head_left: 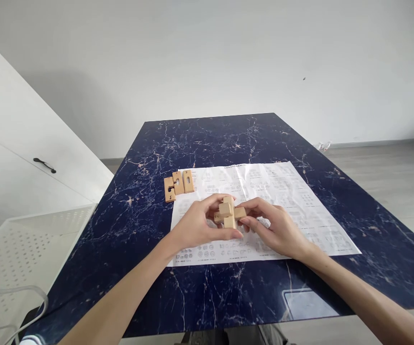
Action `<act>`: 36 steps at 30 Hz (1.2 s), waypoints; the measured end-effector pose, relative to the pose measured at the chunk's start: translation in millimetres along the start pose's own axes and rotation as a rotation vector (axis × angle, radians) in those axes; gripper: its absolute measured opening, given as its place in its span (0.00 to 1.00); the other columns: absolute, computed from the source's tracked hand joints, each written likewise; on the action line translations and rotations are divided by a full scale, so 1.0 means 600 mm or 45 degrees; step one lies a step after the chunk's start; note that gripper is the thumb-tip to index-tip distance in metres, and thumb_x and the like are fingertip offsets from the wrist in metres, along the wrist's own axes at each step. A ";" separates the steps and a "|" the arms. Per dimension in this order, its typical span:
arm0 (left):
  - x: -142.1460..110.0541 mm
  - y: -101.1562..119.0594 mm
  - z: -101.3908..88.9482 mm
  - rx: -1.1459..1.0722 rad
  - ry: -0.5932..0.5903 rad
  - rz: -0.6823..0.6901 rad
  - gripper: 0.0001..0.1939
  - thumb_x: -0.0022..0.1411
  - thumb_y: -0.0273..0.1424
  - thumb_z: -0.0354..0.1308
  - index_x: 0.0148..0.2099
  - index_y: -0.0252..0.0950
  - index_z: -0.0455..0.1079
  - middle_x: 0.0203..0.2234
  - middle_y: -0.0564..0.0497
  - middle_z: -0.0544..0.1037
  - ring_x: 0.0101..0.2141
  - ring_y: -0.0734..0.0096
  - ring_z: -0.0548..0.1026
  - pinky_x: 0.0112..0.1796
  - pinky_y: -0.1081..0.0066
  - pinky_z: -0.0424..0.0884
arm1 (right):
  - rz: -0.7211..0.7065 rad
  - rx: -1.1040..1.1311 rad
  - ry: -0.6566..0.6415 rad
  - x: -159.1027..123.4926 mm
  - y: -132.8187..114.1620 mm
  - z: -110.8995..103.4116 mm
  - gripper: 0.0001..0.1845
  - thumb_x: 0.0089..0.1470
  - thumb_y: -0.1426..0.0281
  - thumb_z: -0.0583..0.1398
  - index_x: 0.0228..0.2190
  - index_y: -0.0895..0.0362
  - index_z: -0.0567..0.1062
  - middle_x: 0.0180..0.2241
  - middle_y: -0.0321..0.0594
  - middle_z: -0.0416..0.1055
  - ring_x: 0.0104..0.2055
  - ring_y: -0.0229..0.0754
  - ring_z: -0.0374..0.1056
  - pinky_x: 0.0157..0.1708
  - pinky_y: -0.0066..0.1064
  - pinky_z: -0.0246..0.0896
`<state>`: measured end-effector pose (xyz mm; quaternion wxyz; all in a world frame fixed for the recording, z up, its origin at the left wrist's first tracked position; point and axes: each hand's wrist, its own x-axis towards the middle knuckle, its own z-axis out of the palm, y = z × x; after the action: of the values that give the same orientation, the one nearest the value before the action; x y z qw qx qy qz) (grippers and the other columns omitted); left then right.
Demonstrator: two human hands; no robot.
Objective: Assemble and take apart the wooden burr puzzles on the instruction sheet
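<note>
A wooden burr puzzle point(229, 213), made of interlocking light wood bars, is held just above a printed sheet point(300, 220). My left hand point(200, 221) wraps its left side, thumb along the near edge and fingers behind. My right hand point(275, 225) pinches the bar that sticks out to the right between thumb and fingers. Parts of the puzzle are hidden by the fingers. Left of the hands, three flat wooden pieces with slots and numbers point(178, 184) lie side by side, partly on the sheet's upper left corner.
The dark blue marble-patterned table point(207, 139) runs back toward a pale wall. A white cabinet point(30, 143) and a perforated white stand point(23, 254) with a cable are at the left. A light-coloured rectangle point(309, 303) shows at the table's front edge.
</note>
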<state>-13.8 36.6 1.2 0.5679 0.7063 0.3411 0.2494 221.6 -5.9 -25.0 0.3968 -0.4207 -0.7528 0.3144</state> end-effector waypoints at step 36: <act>0.003 -0.001 0.027 0.135 0.313 0.077 0.22 0.52 0.39 0.77 0.47 0.37 0.79 0.34 0.51 0.81 0.34 0.67 0.76 0.40 0.67 0.75 | -0.072 -0.219 0.229 -0.004 0.003 0.016 0.09 0.72 0.63 0.58 0.45 0.55 0.74 0.39 0.45 0.83 0.35 0.44 0.79 0.33 0.34 0.73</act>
<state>-1.2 27.8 -3.3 0.4759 0.7094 0.3994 0.3328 214.7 -8.4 -31.7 0.4340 -0.4582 -0.7500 0.1982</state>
